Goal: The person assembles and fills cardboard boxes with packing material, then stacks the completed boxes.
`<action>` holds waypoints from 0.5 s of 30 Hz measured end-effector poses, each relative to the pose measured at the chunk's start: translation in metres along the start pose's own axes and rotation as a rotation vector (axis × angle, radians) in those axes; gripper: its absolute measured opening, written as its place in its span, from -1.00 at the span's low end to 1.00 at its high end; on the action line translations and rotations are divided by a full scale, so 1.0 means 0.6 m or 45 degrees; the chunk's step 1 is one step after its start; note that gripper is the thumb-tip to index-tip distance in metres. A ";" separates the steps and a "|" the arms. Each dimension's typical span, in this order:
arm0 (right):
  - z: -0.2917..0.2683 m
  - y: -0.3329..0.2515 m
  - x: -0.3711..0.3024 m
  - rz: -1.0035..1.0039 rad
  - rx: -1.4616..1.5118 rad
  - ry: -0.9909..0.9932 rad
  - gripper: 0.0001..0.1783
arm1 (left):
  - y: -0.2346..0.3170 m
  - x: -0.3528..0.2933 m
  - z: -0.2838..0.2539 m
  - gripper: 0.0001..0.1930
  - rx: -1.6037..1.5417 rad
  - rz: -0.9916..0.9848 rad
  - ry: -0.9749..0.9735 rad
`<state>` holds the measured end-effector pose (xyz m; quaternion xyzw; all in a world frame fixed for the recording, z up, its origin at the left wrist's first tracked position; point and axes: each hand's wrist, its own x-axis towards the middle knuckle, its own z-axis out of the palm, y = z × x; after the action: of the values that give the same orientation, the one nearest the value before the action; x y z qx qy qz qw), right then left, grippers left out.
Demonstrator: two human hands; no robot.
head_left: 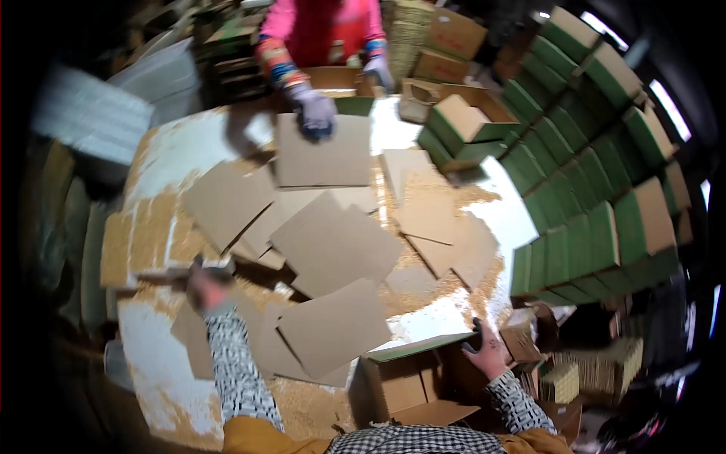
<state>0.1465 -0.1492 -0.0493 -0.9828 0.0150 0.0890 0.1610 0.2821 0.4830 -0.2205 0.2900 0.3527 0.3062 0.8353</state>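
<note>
Right, looking down from my head camera, I have my right hand [488, 352] at the upper right corner of an open box [397, 393]. My thumb is on the inner side and my forefinger reaches over the rim, slightly spread, so the hold looks loose. The box sits close against my body, mouth up, probably so that one hand is enough to steady it and the inside stays within reach.

My left hand [208, 291] is stretched out to the left of the cardboard sheets [336, 246]. It is too blurred for me to tell how far its fingers are open or whether they grip anything.

The sheets overlap at odd angles across the middle of the table [446, 312], over scattered tan bits [306, 408]. Lying flat like that, they are perhaps meant to be reachable from both sides: opposite me, a co-worker's gloved hand [316, 113] rests on the farthest brown sheet [325, 163], with a second box [352, 106] just behind it.

To my right, green-sided boxes [563, 253] are stacked in rows, presumably to leave the tabletop free for handling the cardboard.
</note>
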 end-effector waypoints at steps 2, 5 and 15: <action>0.019 0.032 -0.008 0.238 -0.145 -0.159 -0.25 | -0.026 -0.054 -0.053 -0.66 0.934 0.576 0.023; 0.050 0.044 -0.004 -0.158 -0.157 0.311 -0.32 | 0.035 -0.143 -0.127 -0.64 1.032 0.765 0.169; 0.150 0.112 -0.015 -1.199 0.948 0.793 -0.59 | 0.126 -0.611 -0.130 -0.64 1.309 0.857 -0.193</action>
<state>0.1187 -0.1840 -0.1529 -0.7433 -0.3397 -0.2893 0.4985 -0.0074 0.2902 -0.0620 0.7718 0.2839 0.3222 0.4690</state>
